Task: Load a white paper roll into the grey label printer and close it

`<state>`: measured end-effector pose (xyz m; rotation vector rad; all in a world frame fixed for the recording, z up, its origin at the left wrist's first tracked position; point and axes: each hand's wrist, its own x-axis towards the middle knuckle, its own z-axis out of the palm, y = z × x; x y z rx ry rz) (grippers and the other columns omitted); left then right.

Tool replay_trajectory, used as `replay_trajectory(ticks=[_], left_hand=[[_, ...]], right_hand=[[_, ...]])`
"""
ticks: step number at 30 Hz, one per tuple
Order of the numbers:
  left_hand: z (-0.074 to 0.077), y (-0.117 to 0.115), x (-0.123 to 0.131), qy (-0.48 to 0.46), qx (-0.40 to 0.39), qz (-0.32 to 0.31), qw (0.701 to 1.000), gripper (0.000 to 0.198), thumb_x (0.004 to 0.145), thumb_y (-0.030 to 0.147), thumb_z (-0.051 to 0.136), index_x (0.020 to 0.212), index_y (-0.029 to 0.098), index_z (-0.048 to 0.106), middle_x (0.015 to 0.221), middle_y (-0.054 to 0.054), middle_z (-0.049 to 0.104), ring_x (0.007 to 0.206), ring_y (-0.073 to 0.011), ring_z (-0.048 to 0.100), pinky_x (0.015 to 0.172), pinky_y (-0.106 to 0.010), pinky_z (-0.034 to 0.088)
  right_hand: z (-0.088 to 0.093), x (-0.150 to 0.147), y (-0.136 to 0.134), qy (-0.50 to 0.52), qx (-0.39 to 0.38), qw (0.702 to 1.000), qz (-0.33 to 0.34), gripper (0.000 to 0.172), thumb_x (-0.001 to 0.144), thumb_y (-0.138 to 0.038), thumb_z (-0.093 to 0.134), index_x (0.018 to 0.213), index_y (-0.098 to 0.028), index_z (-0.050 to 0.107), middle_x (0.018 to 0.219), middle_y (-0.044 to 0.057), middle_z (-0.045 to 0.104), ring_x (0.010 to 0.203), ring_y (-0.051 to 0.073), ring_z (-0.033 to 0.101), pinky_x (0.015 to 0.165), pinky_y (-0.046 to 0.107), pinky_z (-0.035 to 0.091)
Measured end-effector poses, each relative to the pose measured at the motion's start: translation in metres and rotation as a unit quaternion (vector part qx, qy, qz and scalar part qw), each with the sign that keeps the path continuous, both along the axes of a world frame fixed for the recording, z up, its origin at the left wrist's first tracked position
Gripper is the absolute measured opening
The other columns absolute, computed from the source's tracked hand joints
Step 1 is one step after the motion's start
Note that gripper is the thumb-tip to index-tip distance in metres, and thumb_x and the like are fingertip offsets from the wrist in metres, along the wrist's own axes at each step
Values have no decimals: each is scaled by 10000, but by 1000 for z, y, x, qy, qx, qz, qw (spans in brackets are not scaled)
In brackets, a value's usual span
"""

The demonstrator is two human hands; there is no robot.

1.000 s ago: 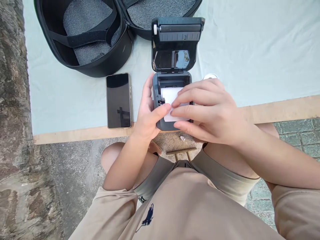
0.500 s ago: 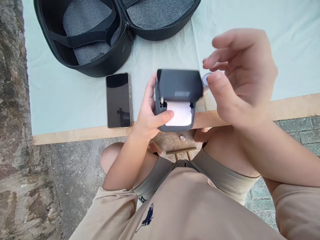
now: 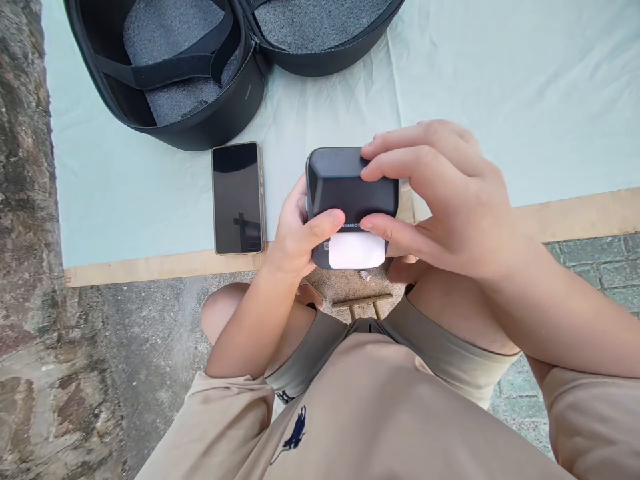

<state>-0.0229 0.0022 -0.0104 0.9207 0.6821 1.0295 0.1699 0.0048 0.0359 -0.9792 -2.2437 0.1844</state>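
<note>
My left hand (image 3: 300,233) is wrapped round the left side of a small dark label printer (image 3: 353,193), its thumb on the front near the printed brand lettering. The printer's lid is down. A white label strip (image 3: 357,251) sticks out below the lid at the front edge. My right hand (image 3: 440,193) grips the printer's right side, with fingertips on the lid and the thumb by the lid's front edge. The printer is above the near edge of the table.
A phone (image 3: 238,200) with a dark screen lies left of the printer. Behind it an unzipped black case (image 3: 220,117) with grey foam and a strap lies open on the pale cloth (image 3: 475,80). A wooden edge (image 3: 575,217) borders the table; a small scrap (image 3: 366,275) is on the ground.
The printer's lid was raised and is now closed, with the label strip coming out at the front. My right hand came in from the right onto the lid.
</note>
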Motion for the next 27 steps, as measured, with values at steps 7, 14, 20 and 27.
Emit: replay_trajectory(ticks=[7, 14, 20, 27], left_hand=[[-2, -3, 6, 25, -10, 48, 998, 487, 737, 453, 783, 1135, 243, 597, 1058, -74, 734, 1199, -342, 672, 858, -423, 615], [2, -1, 11, -66, -26, 60, 996, 338, 889, 503, 596, 1104, 243, 626, 1182, -62, 720, 1435, -322, 487, 1158, -485, 483], [1, 3, 14, -3, -39, 118, 992, 354, 960, 543, 485, 1010, 241, 664, 1176, -56, 721, 1487, -275, 424, 1167, -443, 473], [3, 0, 14, 20, -13, 131, 991, 378, 972, 552, 480, 1032, 244, 692, 1137, -43, 743, 1462, -267, 461, 1170, -407, 462]], right_hand=[[-8, 4, 5, -3, -13, 999, -48, 399, 917, -578, 575, 1154, -257, 580, 1228, 49, 656, 1152, 282, 630, 1190, 575, 289], [-11, 12, 11, 42, 14, 998, -38, 167, 973, -333, 523, 1109, -272, 599, 1218, 38, 714, 1240, 232, 634, 1182, 513, 355], [-10, 13, 11, 30, -6, 999, -35, 229, 964, -357, 524, 1166, -268, 585, 1256, 40, 709, 1267, 248, 630, 1161, 540, 375], [-11, 14, 11, -20, -31, 999, -6, 330, 929, -440, 580, 1230, -306, 553, 1320, 35, 679, 1179, 232, 672, 1162, 484, 404]])
